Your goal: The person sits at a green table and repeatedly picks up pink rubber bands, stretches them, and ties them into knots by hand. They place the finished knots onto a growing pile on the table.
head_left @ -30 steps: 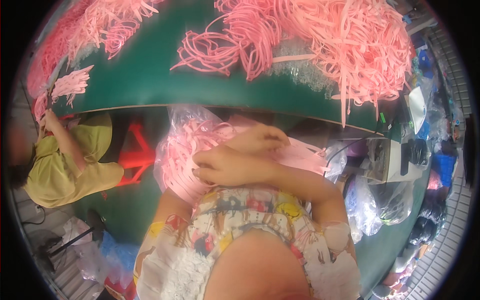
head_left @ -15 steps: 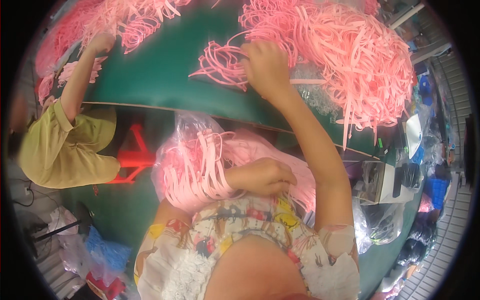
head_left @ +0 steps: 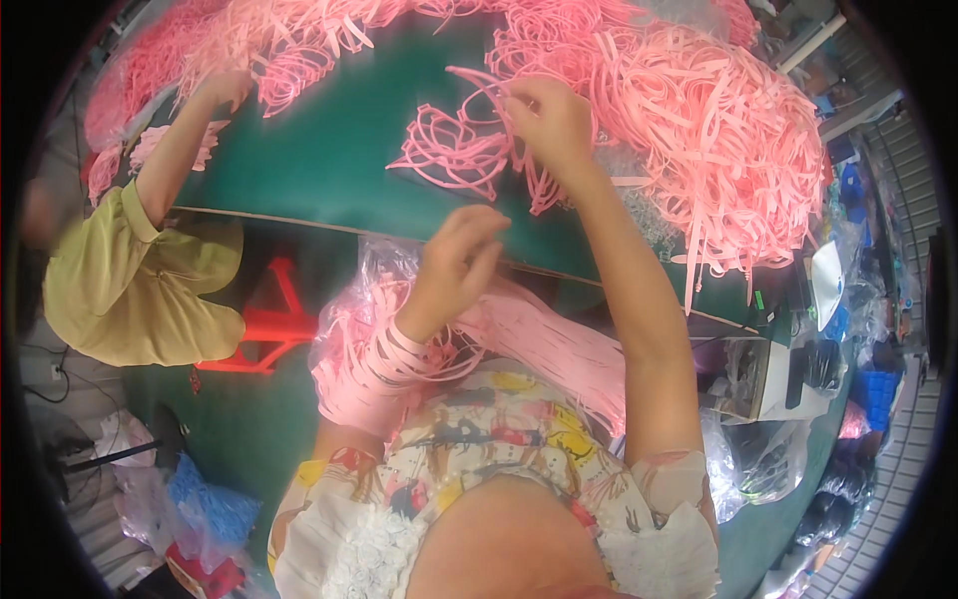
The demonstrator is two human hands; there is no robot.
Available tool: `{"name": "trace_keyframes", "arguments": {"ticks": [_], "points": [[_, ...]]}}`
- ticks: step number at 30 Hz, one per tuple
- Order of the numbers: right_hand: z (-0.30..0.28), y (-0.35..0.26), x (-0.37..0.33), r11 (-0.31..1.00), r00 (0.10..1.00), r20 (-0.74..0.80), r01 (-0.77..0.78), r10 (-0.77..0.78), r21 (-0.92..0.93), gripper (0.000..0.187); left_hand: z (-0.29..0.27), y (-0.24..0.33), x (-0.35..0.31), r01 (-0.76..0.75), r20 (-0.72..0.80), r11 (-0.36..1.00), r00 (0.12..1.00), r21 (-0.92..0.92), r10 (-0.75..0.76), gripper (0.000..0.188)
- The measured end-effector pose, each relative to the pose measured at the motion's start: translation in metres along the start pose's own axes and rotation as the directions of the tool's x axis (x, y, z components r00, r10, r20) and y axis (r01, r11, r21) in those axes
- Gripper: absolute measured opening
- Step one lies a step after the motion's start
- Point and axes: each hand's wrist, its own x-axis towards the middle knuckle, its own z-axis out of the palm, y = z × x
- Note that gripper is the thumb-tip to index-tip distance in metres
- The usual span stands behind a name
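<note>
My right hand (head_left: pixel 547 118) is out over the green table (head_left: pixel 329 170), pinching thin pink straps (head_left: pixel 469 155) at the edge of a big tangled pile of pink straps (head_left: pixel 699 130). My left hand (head_left: pixel 461 262) is raised near the table's front edge, its fingers loosely curled and nothing in them. Several pink strap loops (head_left: pixel 394 354) hang around my left forearm. Below it, on my lap, a clear plastic bag (head_left: pixel 374 290) holds more pink straps, and a flat bundle of straps (head_left: pixel 559 349) lies beside it.
A person in a yellow-green shirt (head_left: pixel 130 290) sits at left, one hand (head_left: pixel 225 88) reaching into another pink strap pile (head_left: pixel 249 40). A red stool (head_left: pixel 264 329) stands under the table. Bags and boxes (head_left: pixel 788 399) crowd the right side.
My left hand has lifted from my lap toward the table edge. My right hand stayed at the pile, now pulling straps up. The other person's arm remains stretched onto the table.
</note>
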Motion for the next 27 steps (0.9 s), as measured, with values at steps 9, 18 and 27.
{"name": "trace_keyframes", "arguments": {"ticks": [9,18,27], "points": [[-0.07,-0.019,-0.091,0.777,0.773,-0.118,0.595,-0.623,-0.204,0.018,0.007,-0.003,-0.001,0.538,0.412,0.293,0.82,-0.791,-0.397,0.031],[-0.111,-0.026,-0.267,0.853,0.877,-0.027,0.46,-0.48,-0.246,0.017,0.084,0.06,-0.013,0.849,0.787,0.393,0.496,-0.353,-0.366,0.03],[-0.102,0.021,-0.377,0.826,0.914,-0.287,-0.387,0.286,-0.41,0.018,0.127,0.015,-0.035,0.7,0.718,0.669,0.596,-0.248,-0.358,0.022]]}}
